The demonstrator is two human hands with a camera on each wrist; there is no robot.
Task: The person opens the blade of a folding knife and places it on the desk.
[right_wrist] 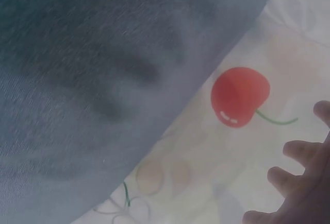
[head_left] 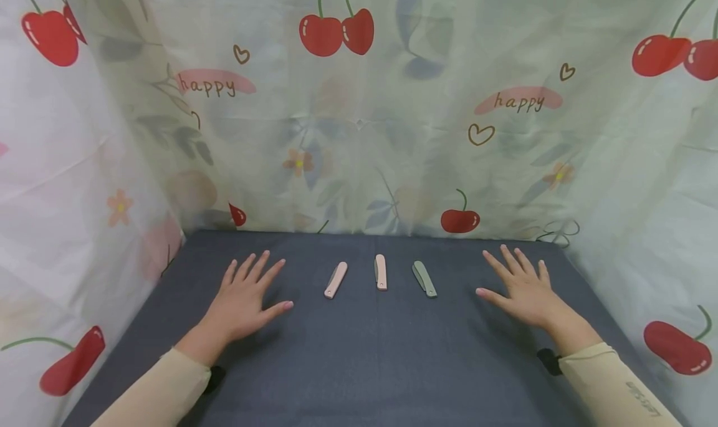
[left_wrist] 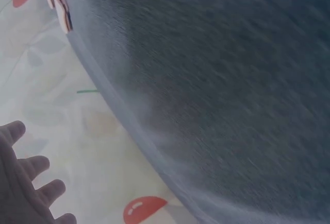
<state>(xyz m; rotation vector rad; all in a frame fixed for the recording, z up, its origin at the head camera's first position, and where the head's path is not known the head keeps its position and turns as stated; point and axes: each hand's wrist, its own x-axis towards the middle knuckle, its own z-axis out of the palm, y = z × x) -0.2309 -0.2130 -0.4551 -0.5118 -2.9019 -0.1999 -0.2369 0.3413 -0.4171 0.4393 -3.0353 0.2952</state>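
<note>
Head view: both hands, left (head_left: 244, 302) and right (head_left: 524, 290), flat, fingers spread, holding nothing; curtain (head_left: 359, 134) reads "happy".

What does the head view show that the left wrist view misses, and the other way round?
Only the head view shows the right hand flat on the table, the green folding knife, the middle pink folding knife in full, and the "happy" lettering on the curtain. Only the left wrist view shows a close look at the table edge against the curtain, with a cherry print below it. Both share the left hand, open with spread fingers, the dark grey table cloth, and pink knives.
</note>
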